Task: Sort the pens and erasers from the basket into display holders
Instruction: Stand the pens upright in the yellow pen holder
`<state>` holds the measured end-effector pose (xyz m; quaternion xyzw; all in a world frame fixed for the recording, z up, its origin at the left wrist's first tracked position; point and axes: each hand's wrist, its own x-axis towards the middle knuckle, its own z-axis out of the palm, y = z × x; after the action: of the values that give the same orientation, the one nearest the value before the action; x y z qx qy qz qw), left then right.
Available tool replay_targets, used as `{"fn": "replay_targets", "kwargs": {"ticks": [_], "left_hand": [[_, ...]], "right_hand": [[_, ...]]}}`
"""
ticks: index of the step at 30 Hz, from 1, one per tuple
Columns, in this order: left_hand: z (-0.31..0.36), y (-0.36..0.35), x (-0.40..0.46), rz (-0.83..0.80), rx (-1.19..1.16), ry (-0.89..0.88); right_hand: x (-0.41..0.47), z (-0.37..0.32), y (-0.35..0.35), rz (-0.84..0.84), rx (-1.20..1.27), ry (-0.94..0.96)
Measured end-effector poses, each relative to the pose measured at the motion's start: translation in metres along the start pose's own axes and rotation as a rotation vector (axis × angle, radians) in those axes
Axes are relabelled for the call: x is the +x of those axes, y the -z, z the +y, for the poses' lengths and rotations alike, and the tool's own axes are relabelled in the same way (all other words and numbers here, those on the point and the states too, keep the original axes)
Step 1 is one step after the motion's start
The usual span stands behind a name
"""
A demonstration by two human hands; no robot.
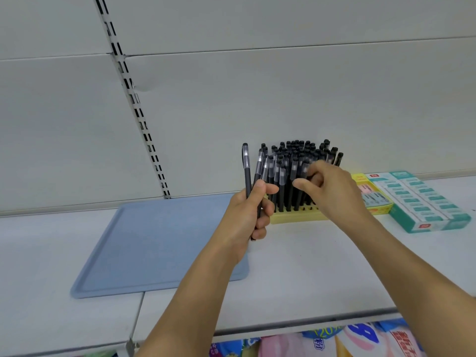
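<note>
Black plastic pens with clear caps [296, 173] stand upright and packed close together in a low yellow plastic pen holder [296, 217] on the white shelf [296, 266], against the pale back panel [257, 99]. The left hand [251, 212] is curled round a few loose black pens [246, 171], holding them upright just to the left of the holder; one of them stands clear above the fist and the others lean toward the packed rows. The right hand [332, 188] reaches in from the right, its thumb and forefinger bent toward each other among the pens at the holder's front right; whether they actually pinch a pen cannot be told, since the fingertips are blurred and partly hidden by the pens.

To the left of the holder lies a flat light-blue plastic tray [154, 243], with the left forearm passing over its right edge. To the right of the holder sits a yellow cardboard display box of erasers [373, 197], partly hidden behind the right hand, and just beside it a white and teal cardboard display box of wrapped erasers [422, 202] in rows. A slotted metal upright [134, 99] runs down the back panel. Below the shelf's front edge, colourful printed packets [334, 341] show.
</note>
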<state>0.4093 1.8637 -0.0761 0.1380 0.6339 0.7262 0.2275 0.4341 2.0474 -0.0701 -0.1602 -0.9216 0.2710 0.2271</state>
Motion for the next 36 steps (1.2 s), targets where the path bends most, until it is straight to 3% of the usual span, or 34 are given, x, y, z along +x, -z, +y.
{"fn": "replay_targets", "kwargs": {"ticks": [3,5,8,11,16,18,36], "left_hand": [[-0.006,-0.007,-0.006,-0.03,-0.026,0.0],[-0.01,-0.012,-0.008,-0.071,-0.045,0.022],[-0.012,-0.021,-0.008,-0.159,-0.015,0.054],[-0.012,-0.025,-0.009,-0.17,0.019,0.067],[-0.019,-0.016,-0.005,-0.004,0.028,0.109],[-0.021,-0.014,-0.006,0.02,0.03,0.103],[-0.023,-0.015,-0.01,-0.021,0.067,0.049]], "right_hand": [[-0.017,-0.006,0.003,0.154,0.109,0.048],[-0.023,-0.015,0.007,0.026,0.313,0.096],[-0.027,-0.025,0.014,-0.245,0.583,0.025],[-0.027,-0.02,0.019,-0.199,0.678,-0.04],[-0.013,0.0,0.031,0.148,0.631,-0.061],[-0.011,0.006,0.032,0.203,0.534,-0.003],[0.006,0.012,0.01,0.094,0.199,0.077]]}}
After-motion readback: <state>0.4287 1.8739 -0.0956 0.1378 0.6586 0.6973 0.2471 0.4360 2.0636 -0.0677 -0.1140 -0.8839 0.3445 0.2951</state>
